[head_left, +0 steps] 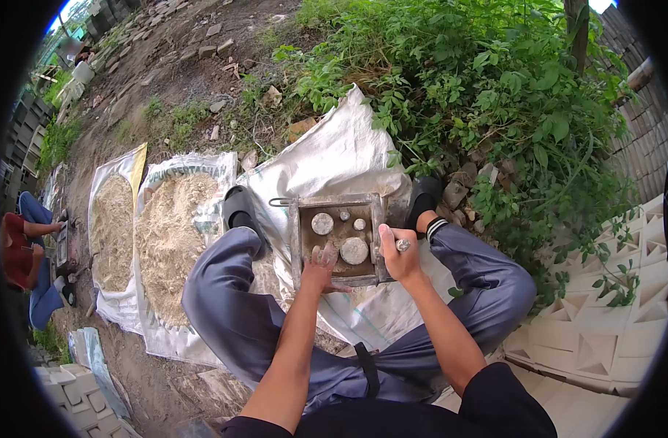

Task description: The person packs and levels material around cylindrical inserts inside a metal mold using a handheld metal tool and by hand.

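Observation:
A wooden frame box (296, 244) stands on a white woven sack (334, 157) between my legs. In it, among brown sand, sit two large round pale pieces (354, 251) and two small ones (344, 216). My left hand (321, 264) reaches over the near-left rim, fingers spread on the sand beside the larger right piece. Closed at the right rim, my right hand (401, 257) grips a short rod-like tool (402, 245) with a rounded, dirty end pointing up. The tool's lower part is hidden by the hand.
Two sacks (175, 241) heaped with pale sandy powder lie to the left. Beyond them another person (35, 252) sits working. Leafy bushes (494, 102) grow at upper right, over stacked pale patterned blocks (597, 321). My sandalled feet (424, 201) flank the box.

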Motion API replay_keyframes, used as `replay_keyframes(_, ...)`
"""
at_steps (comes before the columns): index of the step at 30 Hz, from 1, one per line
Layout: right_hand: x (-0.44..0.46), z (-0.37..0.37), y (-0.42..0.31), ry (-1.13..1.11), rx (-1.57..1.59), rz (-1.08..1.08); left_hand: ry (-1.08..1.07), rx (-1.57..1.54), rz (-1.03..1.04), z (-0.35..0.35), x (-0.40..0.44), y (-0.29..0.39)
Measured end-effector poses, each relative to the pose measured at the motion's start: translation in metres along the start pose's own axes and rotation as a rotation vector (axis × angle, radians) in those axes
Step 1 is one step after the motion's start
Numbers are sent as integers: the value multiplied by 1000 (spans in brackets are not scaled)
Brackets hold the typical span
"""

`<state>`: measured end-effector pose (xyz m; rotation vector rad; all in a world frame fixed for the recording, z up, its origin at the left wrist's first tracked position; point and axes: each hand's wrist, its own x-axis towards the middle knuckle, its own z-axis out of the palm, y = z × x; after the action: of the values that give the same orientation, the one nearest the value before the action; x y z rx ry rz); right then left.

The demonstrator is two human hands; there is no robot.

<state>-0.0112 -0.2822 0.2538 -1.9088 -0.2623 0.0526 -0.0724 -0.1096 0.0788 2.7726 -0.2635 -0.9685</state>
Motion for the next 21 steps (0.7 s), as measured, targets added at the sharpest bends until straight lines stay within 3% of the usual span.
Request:
replay_keyframes(3, -3, 0, -4, -39, -87, -62, 31, 10, 6, -10, 8, -2)
replay_keyframes(7, -19, 1, -27, -82, -97, 23, 7, 17, 6, -11, 2, 1)
replay_keyframes(10, -32, -1, -9, 31, -196, -268, 130, 163, 3, -17, -10, 10)
replay_keyframes(15, -40, 11, 23, 88, 18, -121, 230, 275, 119, -4, -24, 25)
replay_keyframes(17, -37, 17, 30, 259, 115, -223, 240, 240, 153, -1, -22, 27)
replay_keyframes(21, -31, 20, 32, 322, 82, -327, 171, 32, 147, -6, -14, 38)
